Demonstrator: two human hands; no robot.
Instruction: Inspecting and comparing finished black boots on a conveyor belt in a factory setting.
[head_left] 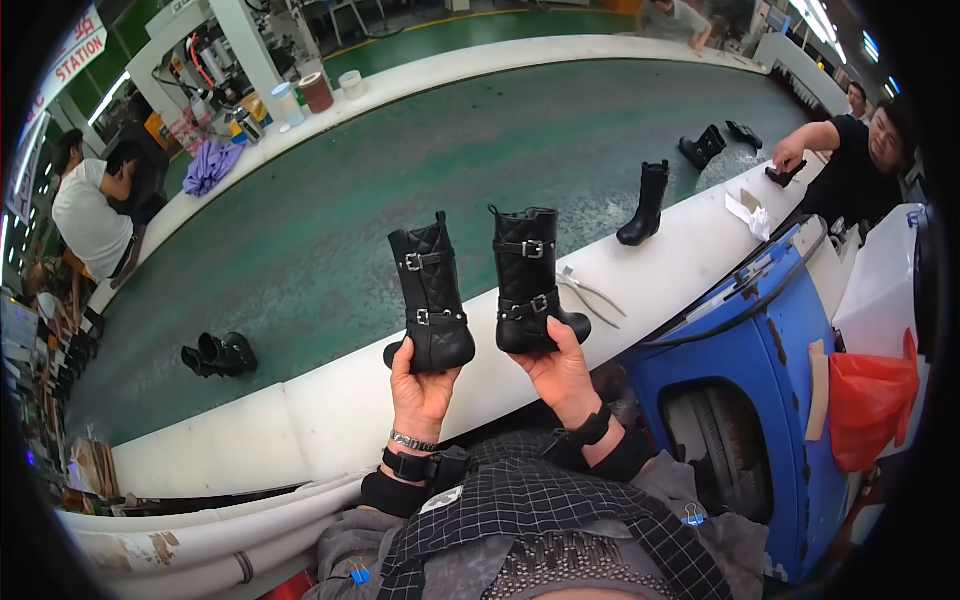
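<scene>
In my left hand (422, 395) is a small black boot (430, 295) with a quilted shaft and two buckled straps, gripped from below at its foot. A matching black boot (527, 275) stands upright in my right hand (560, 375), whose thumb presses on its lower part. Both boots are held side by side, apart from each other, above the white ledge. Just right of the right-hand boot, a pair of pliers (592, 295) lies on the ledge. Farther right another black boot (645, 205) stands upright at the belt's edge.
A green conveyor belt (330, 290) runs beyond the white ledge (240, 440). More boots (222, 355) lie on it at left, others (703, 148) at far right. A co-worker (865, 160) reaches over a boot there. A blue machine (740, 400) and red bag (872, 410) are at right.
</scene>
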